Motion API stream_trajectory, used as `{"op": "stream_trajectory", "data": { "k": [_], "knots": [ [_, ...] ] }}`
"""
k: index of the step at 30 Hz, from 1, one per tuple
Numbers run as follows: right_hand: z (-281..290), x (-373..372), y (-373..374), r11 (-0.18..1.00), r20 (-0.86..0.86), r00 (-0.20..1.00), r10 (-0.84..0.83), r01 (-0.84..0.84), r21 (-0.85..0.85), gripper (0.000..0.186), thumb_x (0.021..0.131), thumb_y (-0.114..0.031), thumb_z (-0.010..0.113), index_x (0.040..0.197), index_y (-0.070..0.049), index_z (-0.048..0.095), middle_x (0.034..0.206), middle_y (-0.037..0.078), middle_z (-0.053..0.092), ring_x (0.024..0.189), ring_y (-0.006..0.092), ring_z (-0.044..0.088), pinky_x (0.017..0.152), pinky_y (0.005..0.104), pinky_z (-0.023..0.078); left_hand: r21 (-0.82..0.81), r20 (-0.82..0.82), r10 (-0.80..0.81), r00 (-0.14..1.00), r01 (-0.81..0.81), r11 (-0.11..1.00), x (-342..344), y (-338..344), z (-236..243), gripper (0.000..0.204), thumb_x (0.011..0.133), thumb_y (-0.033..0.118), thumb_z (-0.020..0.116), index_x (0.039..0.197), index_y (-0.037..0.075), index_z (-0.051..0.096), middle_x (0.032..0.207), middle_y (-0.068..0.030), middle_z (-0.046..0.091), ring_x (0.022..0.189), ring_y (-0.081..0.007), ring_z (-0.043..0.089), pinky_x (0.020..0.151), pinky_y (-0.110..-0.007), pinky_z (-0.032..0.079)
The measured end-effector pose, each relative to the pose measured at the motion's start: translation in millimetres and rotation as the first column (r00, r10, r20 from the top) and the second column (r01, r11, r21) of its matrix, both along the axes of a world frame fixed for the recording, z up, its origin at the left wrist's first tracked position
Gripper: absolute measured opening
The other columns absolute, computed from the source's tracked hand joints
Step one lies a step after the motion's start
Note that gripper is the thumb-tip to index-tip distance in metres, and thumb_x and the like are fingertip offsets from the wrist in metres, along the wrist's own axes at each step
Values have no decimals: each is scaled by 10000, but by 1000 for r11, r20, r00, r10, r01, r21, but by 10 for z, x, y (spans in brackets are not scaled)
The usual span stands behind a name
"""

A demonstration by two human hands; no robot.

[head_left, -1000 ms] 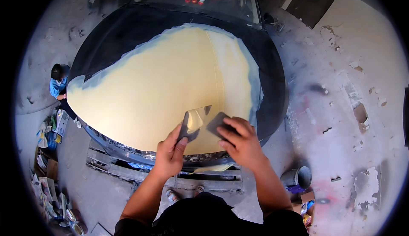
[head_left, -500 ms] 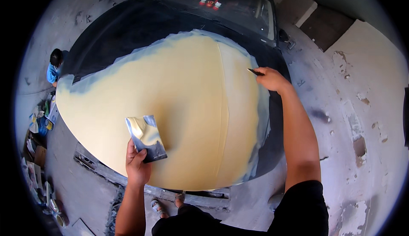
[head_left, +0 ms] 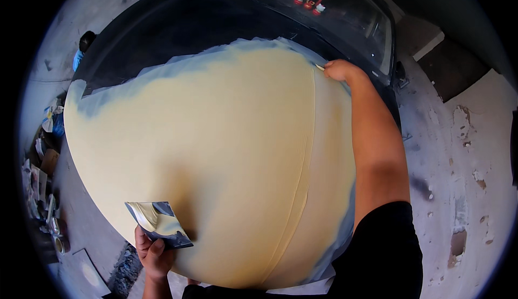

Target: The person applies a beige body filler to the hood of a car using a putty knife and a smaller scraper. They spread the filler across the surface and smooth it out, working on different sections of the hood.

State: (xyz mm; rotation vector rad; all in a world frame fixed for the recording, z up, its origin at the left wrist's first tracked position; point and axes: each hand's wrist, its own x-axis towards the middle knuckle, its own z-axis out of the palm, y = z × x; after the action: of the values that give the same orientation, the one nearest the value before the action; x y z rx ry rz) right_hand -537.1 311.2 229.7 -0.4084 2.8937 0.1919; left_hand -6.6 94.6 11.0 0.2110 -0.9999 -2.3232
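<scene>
Left hand (head_left: 155, 253): closed on a flat plate (head_left: 175, 238) by its near left edge, thumb on the dark face.
Paste (head_left: 143, 216): creamy, pale yellow, heaped toward the plate's far left corner.
Hood (head_left: 178, 24): dark, broadly curved, bare on the far side.
Pale coat (head_left: 216, 137): smooth, matte, feathering into blue-grey edges.
Ridge (head_left: 306, 177): thin, raised, its long axis running from near the right hand toward the person.
Spreader (head_left: 320, 67): pale sliver left of the fingers, at the coat's far edge; contact cannot be told.
Right hand (head_left: 341, 70): pinches the spreader, nearer the ridge's far end.
</scene>
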Motion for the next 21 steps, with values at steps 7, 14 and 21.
{"op": "stream_trajectory", "data": {
  "k": [7,14,21],
  "knots": [
    [-208,-624,-11,985,2,995,104,-104,138,426,802,-256,525,1178,-86,628,1250,150,582,1158,299,550,951,378,420,51,-23,0,1000,1,999,-28,18,7,592,791,49,584,1343,-20,380,1248,-157,545,1123,-271,558,975,-399,448],
    [-276,-621,-74,982,-34,990,135,-129,139,447,802,-269,528,1161,-21,624,1248,186,581,1142,309,568,951,377,427,61,-14,-6,1000,7,998,-26,23,14,595,802,67,610,1338,-46,378,1252,-171,547,1135,-276,555,983,-400,440],
    [5,62,-252,999,57,998,29,-31,34,435,756,-271,557,1138,-88,655,1216,159,605,1101,282,582,923,378,440,34,4,-10,1000,10,999,20,11,-13,610,802,62,586,1365,9,359,1257,-137,540,1118,-261,569,932,-390,492]
  ]
}}
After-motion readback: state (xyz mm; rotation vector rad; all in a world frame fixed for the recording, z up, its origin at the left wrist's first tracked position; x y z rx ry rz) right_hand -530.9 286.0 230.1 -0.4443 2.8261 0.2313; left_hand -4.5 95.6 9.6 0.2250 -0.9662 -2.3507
